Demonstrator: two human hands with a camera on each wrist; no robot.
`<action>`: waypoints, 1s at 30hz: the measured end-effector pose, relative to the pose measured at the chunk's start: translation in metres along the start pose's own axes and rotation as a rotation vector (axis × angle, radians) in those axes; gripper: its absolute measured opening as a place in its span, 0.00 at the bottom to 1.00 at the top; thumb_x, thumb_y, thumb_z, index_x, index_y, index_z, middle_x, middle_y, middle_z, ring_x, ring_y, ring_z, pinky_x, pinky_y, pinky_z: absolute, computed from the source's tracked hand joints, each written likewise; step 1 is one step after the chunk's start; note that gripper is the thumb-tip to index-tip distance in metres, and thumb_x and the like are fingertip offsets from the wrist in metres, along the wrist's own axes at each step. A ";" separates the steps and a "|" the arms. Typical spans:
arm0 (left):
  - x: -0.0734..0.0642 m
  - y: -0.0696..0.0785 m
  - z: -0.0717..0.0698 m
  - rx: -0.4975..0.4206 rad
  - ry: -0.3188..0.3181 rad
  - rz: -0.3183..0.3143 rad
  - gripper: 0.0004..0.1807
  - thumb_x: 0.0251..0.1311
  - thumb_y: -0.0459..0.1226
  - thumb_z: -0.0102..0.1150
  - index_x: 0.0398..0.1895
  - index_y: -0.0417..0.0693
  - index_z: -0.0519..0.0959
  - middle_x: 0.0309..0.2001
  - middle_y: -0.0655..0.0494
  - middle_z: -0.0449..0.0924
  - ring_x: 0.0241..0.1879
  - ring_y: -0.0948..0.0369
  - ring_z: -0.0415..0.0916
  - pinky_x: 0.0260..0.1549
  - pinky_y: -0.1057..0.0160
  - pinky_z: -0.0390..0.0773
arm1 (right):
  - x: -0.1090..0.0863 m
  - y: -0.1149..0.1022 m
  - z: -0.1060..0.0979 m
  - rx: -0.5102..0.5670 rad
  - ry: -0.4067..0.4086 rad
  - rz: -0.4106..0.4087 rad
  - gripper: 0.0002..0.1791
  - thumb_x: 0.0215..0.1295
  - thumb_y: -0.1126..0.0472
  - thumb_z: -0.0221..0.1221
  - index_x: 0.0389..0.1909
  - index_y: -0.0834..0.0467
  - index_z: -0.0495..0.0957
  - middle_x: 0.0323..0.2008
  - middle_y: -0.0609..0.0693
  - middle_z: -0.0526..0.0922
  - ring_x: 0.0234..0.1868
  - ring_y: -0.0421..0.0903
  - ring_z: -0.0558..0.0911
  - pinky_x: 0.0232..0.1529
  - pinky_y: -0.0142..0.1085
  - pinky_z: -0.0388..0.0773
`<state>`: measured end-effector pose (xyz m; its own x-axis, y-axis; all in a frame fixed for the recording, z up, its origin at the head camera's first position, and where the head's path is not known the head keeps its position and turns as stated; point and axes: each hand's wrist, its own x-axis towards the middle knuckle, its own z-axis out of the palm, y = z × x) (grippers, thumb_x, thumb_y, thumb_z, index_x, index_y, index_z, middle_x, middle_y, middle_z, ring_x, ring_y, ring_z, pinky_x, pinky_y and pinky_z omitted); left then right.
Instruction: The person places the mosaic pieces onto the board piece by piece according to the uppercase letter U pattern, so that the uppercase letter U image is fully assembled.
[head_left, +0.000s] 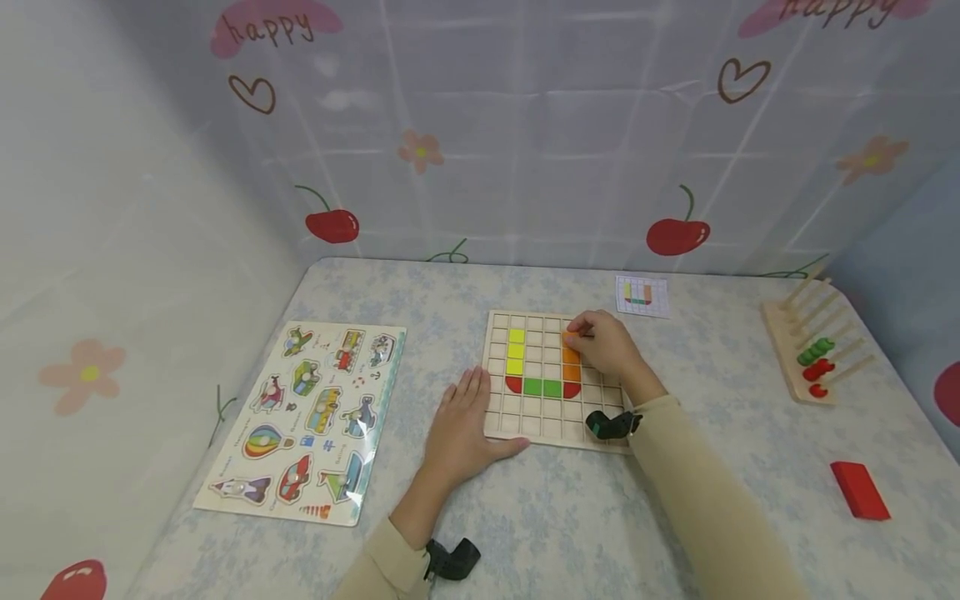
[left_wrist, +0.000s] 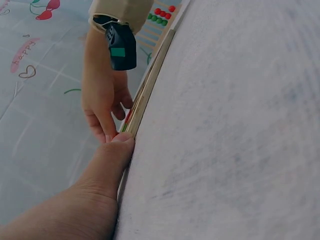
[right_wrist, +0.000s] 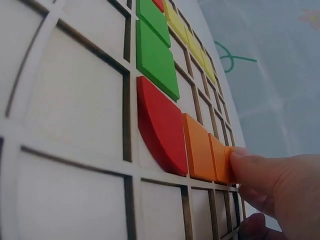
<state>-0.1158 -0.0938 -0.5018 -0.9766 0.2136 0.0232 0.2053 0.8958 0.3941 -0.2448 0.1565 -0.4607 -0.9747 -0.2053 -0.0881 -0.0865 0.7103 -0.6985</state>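
A wooden grid board lies on the table, carrying a U shape of coloured tiles. Yellow tiles make its left side, green tiles its bottom, red rounded tiles its corners and orange tiles its right side. My right hand has thumb and fingers at the topmost orange tile, pinching it at its place in the column; the fingers partly cover it. Along the board's left and near edges rests my left hand, fingers straight, its thumb against the near edge.
A picture card with a similar U pattern lies behind the board. On the left is a knob puzzle board. A wooden peg rack with red and green beads stands at right, with a red block nearer.
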 end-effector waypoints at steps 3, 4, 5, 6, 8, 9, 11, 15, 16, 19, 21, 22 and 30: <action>0.000 0.000 -0.001 0.000 -0.002 -0.002 0.68 0.46 0.76 0.57 0.80 0.42 0.45 0.80 0.51 0.43 0.80 0.56 0.40 0.78 0.49 0.46 | -0.001 0.001 0.000 -0.017 -0.008 -0.022 0.12 0.70 0.59 0.60 0.49 0.60 0.80 0.50 0.59 0.76 0.51 0.56 0.77 0.54 0.49 0.77; 0.000 0.000 -0.001 0.003 -0.006 -0.004 0.68 0.46 0.76 0.56 0.80 0.42 0.45 0.81 0.51 0.42 0.81 0.56 0.39 0.78 0.50 0.46 | -0.001 0.001 0.000 -0.025 -0.012 -0.025 0.12 0.70 0.59 0.60 0.49 0.60 0.81 0.50 0.59 0.76 0.51 0.56 0.78 0.54 0.50 0.77; 0.000 0.000 -0.001 0.005 -0.008 -0.005 0.68 0.46 0.76 0.56 0.80 0.42 0.45 0.81 0.51 0.42 0.81 0.56 0.39 0.78 0.50 0.46 | -0.001 0.001 0.000 -0.035 -0.016 -0.030 0.12 0.70 0.59 0.60 0.49 0.60 0.82 0.49 0.58 0.76 0.51 0.56 0.78 0.54 0.50 0.77; 0.000 0.000 0.000 0.008 -0.011 -0.005 0.68 0.46 0.76 0.56 0.80 0.42 0.45 0.81 0.51 0.42 0.81 0.56 0.39 0.78 0.50 0.45 | -0.001 0.001 0.000 -0.043 -0.019 -0.030 0.12 0.70 0.59 0.60 0.49 0.60 0.82 0.49 0.58 0.76 0.50 0.56 0.78 0.55 0.50 0.77; 0.001 0.000 0.000 0.010 -0.013 -0.004 0.68 0.46 0.76 0.56 0.80 0.42 0.45 0.81 0.51 0.42 0.81 0.56 0.39 0.78 0.50 0.45 | -0.002 0.001 -0.001 -0.054 -0.028 -0.029 0.12 0.70 0.59 0.60 0.49 0.61 0.83 0.48 0.58 0.75 0.50 0.56 0.77 0.55 0.50 0.77; 0.001 0.000 0.000 0.011 -0.014 -0.005 0.68 0.46 0.76 0.56 0.80 0.42 0.45 0.81 0.52 0.42 0.81 0.57 0.38 0.78 0.50 0.45 | -0.002 0.001 -0.001 -0.061 -0.032 -0.026 0.12 0.71 0.59 0.59 0.49 0.61 0.83 0.48 0.57 0.75 0.50 0.55 0.77 0.55 0.50 0.77; 0.001 0.001 0.000 0.010 -0.012 -0.004 0.68 0.46 0.76 0.56 0.80 0.42 0.45 0.81 0.51 0.42 0.81 0.56 0.38 0.78 0.50 0.45 | -0.003 0.001 -0.001 -0.073 -0.036 -0.030 0.13 0.71 0.59 0.59 0.51 0.61 0.82 0.48 0.57 0.75 0.50 0.55 0.77 0.56 0.50 0.76; 0.001 0.000 0.001 0.014 -0.013 -0.005 0.68 0.47 0.76 0.55 0.80 0.42 0.45 0.81 0.52 0.42 0.81 0.57 0.39 0.78 0.50 0.45 | -0.008 0.002 -0.003 -0.100 -0.034 -0.051 0.17 0.72 0.59 0.57 0.57 0.60 0.80 0.53 0.59 0.77 0.54 0.57 0.77 0.60 0.53 0.73; 0.001 0.000 0.000 0.014 -0.009 -0.003 0.68 0.47 0.76 0.55 0.80 0.42 0.45 0.81 0.51 0.43 0.81 0.56 0.39 0.78 0.50 0.46 | -0.010 0.003 -0.004 -0.097 -0.031 -0.061 0.18 0.72 0.59 0.56 0.59 0.61 0.79 0.55 0.60 0.77 0.56 0.58 0.77 0.62 0.54 0.72; 0.001 0.000 0.000 0.014 -0.005 0.000 0.68 0.47 0.76 0.55 0.79 0.42 0.46 0.80 0.51 0.43 0.80 0.56 0.40 0.78 0.49 0.46 | -0.017 0.004 -0.005 -0.071 -0.019 -0.075 0.21 0.73 0.58 0.55 0.63 0.61 0.76 0.59 0.61 0.77 0.62 0.59 0.74 0.65 0.57 0.69; 0.001 0.000 0.000 0.013 -0.002 0.001 0.68 0.47 0.76 0.55 0.79 0.42 0.46 0.80 0.50 0.44 0.80 0.55 0.41 0.77 0.49 0.47 | -0.022 0.004 -0.006 -0.051 -0.006 -0.078 0.21 0.74 0.57 0.54 0.64 0.61 0.74 0.60 0.61 0.76 0.62 0.59 0.74 0.64 0.57 0.70; 0.001 0.000 0.000 0.010 0.003 0.003 0.68 0.47 0.76 0.56 0.79 0.41 0.46 0.80 0.50 0.44 0.80 0.55 0.41 0.77 0.49 0.48 | -0.025 0.004 -0.006 -0.039 0.002 -0.078 0.21 0.74 0.57 0.54 0.64 0.61 0.74 0.60 0.60 0.76 0.61 0.58 0.74 0.63 0.57 0.71; 0.000 0.001 0.000 0.009 0.002 0.002 0.68 0.47 0.75 0.56 0.80 0.42 0.45 0.80 0.50 0.44 0.80 0.55 0.41 0.77 0.49 0.47 | -0.053 -0.002 -0.009 -0.011 0.050 -0.098 0.21 0.74 0.55 0.54 0.64 0.58 0.74 0.56 0.56 0.77 0.39 0.51 0.74 0.42 0.43 0.75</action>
<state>-0.1153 -0.0932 -0.5011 -0.9763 0.2148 0.0255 0.2079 0.8990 0.3855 -0.1946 0.1722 -0.4484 -0.9705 -0.2407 0.0162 -0.1843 0.6961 -0.6939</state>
